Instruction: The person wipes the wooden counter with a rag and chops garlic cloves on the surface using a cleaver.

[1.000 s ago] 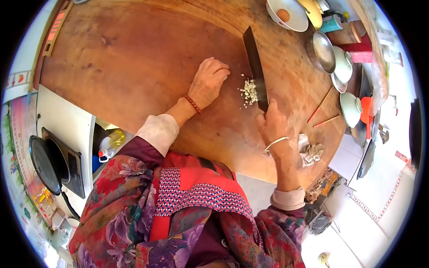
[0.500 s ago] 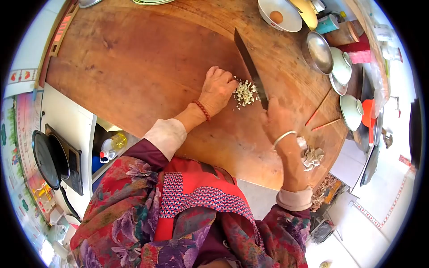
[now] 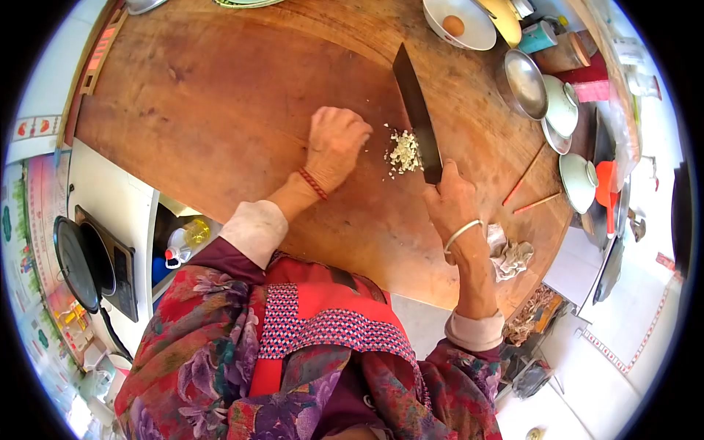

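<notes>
My right hand (image 3: 451,198) grips the handle end of a long dark-bladed kitchen knife (image 3: 419,110), its blade pointing away from me across the wooden tabletop. Against the blade's left side lies a small pile of chopped white bits (image 3: 404,152), which look like garlic. To the left of that pile, my left hand (image 3: 337,143) is held with its fingers curled in, apart from both pile and blade. I see nothing in it, though the fingertips are hidden.
On the right of the wooden table (image 3: 242,110) are two red chopsticks (image 3: 523,174), a crumpled cloth (image 3: 511,257), a metal bowl (image 3: 522,84) and upturned bowls (image 3: 578,183). A white bowl (image 3: 469,26) holding an egg (image 3: 453,26) stands at the far side. A black pan (image 3: 75,264) is at left.
My left hand has drawn back to the left, away from the chopped bits. The knife and my right hand have shifted slightly, with the blade now more visible beside the pile.
</notes>
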Motion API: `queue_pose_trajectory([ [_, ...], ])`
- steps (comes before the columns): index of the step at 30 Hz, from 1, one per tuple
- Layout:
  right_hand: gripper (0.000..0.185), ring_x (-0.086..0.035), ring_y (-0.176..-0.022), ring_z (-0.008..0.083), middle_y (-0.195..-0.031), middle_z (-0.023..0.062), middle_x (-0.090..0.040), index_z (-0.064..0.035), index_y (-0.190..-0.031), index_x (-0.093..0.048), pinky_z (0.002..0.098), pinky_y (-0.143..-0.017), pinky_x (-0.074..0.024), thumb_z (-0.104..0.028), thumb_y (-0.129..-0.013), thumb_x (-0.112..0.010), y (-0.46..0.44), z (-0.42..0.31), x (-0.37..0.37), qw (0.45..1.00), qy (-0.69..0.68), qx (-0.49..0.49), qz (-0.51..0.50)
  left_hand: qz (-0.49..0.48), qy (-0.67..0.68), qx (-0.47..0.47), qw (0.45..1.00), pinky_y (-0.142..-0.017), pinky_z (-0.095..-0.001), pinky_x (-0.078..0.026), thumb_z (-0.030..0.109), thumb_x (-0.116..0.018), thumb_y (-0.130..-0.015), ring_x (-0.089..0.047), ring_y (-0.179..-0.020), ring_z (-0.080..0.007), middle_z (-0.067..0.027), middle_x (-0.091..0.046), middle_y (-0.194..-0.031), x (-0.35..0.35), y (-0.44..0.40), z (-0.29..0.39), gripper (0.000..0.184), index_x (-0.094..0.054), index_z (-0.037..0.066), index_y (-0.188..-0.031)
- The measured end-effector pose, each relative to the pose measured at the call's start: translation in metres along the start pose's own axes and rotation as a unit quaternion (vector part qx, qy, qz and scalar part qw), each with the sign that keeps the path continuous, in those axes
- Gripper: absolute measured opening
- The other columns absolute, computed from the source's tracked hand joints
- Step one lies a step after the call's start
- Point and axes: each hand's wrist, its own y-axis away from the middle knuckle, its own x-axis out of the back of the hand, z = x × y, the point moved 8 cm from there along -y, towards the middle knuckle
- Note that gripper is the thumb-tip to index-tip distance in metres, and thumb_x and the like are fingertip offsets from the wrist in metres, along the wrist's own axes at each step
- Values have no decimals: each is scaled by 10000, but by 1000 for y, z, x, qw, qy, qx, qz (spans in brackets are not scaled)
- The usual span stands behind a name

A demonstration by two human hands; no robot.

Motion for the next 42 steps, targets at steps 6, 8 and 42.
queue_pose_trajectory([
  [6, 229, -607, -719, 472, -719, 286, -611, 3, -964, -468, 545, -663, -476, -140, -807, -556, 8, -6, -17, 998, 8, -51, 30, 10, 8, 12, 1000, -879, -398, -398, 15, -651, -775, -547, -918, -252, -43, -607, -928, 3, 8, -25, 166, -650, 74, -930],
  [8, 231, -610, -721, 469, -716, 285, -611, 1, -974, -474, 544, -663, -478, -139, -809, -554, 6, -15, -2, 998, 10, -49, 23, 16, 10, 9, 1000, -877, -398, -398, 14, -652, -774, -548, -917, -251, -43, -608, -926, 2, 7, -25, 169, -648, 75, -931],
  [42, 232, -620, -699, 447, -712, 251, -625, -20, -995, -499, 539, -656, -482, -133, -801, -558, 13, -19, -23, 996, -15, -81, 15, 30, 22, 11, 999, -864, -387, -403, 22, -656, -766, -556, -885, -247, -36, -603, -896, 5, 7, -29, 158, -649, 80, -913],
])
